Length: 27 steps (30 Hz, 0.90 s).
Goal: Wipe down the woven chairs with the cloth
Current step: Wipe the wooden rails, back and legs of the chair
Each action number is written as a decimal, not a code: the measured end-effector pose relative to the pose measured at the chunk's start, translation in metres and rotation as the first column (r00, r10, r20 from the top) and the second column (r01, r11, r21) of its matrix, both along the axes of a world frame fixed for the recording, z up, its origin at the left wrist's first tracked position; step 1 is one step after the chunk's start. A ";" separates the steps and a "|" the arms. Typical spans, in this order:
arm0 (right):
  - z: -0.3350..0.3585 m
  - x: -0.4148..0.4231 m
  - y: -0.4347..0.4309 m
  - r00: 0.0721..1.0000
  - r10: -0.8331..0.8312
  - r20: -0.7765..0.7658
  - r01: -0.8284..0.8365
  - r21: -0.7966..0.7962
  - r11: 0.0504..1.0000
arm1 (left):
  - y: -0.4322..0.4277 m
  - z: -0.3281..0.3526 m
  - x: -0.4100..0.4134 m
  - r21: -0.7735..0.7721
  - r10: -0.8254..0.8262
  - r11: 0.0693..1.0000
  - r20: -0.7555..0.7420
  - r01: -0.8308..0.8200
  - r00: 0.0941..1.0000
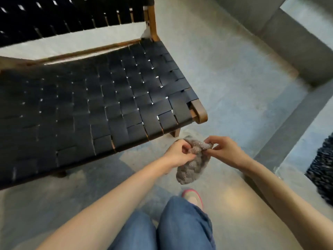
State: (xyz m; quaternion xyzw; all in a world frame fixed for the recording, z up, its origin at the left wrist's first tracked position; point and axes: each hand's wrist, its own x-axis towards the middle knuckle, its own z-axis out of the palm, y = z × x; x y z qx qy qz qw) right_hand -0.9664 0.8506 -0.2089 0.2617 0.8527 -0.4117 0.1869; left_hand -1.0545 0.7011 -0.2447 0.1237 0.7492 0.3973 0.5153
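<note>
A woven chair with black straps and a brown wooden frame fills the left and middle of the view. Its backrest runs along the top left. Just off the seat's front right corner hangs a fuzzy grey cloth, held in the air over the floor. My left hand pinches the cloth's upper left part. My right hand pinches its upper right edge. The cloth's lower part dangles bunched between my forearms, apart from the chair.
Grey concrete floor lies to the right of the chair. A grey wall or step runs diagonally at the top right. A dark speckled rug shows at the right edge. My jeans-clad knees and a pink-edged shoe are below.
</note>
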 end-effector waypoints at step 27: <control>0.476 -0.032 0.109 0.883 0.374 -0.284 -0.290 0.296 0.910 | 0.055 0.461 -0.020 0.088 0.020 0.994 -0.756 0.071 0.654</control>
